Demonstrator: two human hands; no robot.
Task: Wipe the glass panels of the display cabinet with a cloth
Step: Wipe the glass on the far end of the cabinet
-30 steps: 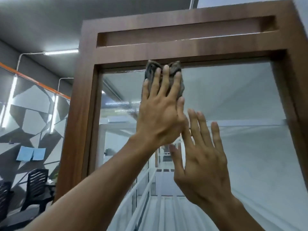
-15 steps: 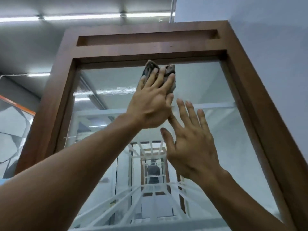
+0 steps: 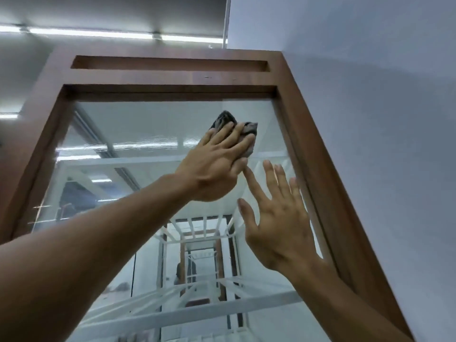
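The tall wooden cabinet (image 3: 167, 79) fills most of the view, seen from below, with its brown frame narrowing toward the top. A pale wall (image 3: 370, 119) runs along the cabinet's right side and a grey ceiling (image 3: 111, 11) lies above and left of its top. The glass panel (image 3: 148, 124) takes up the cabinet's front inside the frame. It reflects bright streaks, and some fine smears show in its upper part. White shelves (image 3: 197, 313) can be seen through the glass in the cabinet's lower half. A long strip light (image 3: 98, 34) crosses the ceiling above the cabinet's top edge.

The left hand (image 3: 214, 169) reaches up from the lower left to the upper right part of the cabinet's glass. Its fingers are straight and slightly fanned, and they press flat on the cloth. The right hand (image 3: 276, 225) is raised in front of the glass just inside the cabinet's right frame post, below the left hand. Its fingers and thumb are straight and spread apart, holding nothing. Its forefinger tip lies next to the left hand's little finger. Whether its palm touches the glass cannot be told.

The cloth (image 3: 223, 120), dark grey and bunched, sits against the glass under the left fingers, a little below the cabinet's top frame rail. Its crumpled edges stick out past the fingertips.
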